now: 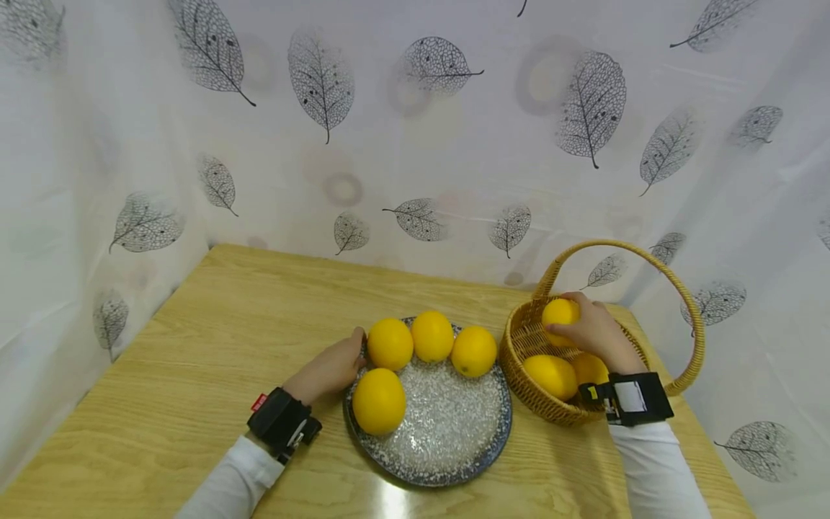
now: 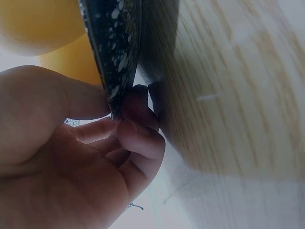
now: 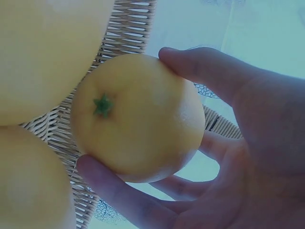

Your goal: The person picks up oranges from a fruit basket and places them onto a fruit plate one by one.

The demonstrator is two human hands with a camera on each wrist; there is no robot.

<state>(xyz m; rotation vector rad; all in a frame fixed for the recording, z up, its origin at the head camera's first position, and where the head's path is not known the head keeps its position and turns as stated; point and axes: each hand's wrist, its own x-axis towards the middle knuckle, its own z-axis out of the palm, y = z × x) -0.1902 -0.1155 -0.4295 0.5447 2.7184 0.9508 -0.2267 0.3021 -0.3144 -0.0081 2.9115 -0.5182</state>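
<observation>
My left hand (image 1: 333, 367) pinches the left rim of a speckled dark-edged plate (image 1: 447, 432). In the left wrist view the thumb lies on the upper side of the rim (image 2: 114, 52) and curled fingers are beneath it. Several oranges stand on the plate along its left and far edge, among them a front-left orange (image 1: 379, 401) and a far-right orange (image 1: 474, 352). Over the wicker basket (image 1: 538, 404), my right hand (image 1: 596, 331) grips an orange (image 3: 138, 119) between thumb and fingers; its green stem end faces away from the palm.
Inside the basket lie a larger oval yellow fruit (image 1: 551, 376) and another orange (image 1: 588, 369), partly covered by the right wrist. A tall handle (image 1: 697, 339) arches over the basket. The wooden table (image 1: 214, 346) meets a leaf-patterned curtain (image 1: 389, 144) at the back.
</observation>
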